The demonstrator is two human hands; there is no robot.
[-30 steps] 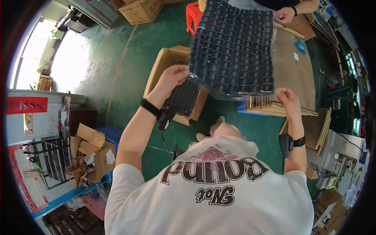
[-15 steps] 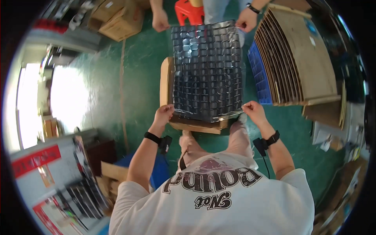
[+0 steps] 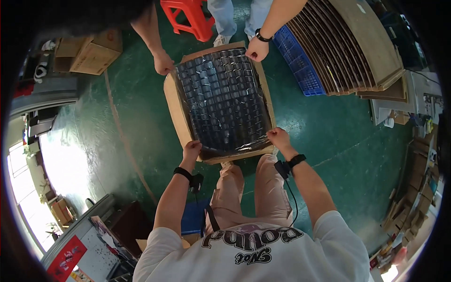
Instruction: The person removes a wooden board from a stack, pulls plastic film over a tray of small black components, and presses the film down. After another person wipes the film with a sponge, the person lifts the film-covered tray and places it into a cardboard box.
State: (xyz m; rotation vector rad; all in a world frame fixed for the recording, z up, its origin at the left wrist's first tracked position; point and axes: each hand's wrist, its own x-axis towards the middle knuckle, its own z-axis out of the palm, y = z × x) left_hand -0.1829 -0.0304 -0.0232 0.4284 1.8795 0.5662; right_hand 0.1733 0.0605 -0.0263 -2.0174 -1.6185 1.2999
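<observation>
Bold dark lettering (image 3: 249,238) across white T-shirt (image 3: 305,263)

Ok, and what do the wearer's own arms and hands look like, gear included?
The left hand and right hand are ungloved, with bare forearms below white short sleeves. Each wrist wears a black strap carrying a small, boxy black device. A thin dark cable runs from the right one.
</observation>
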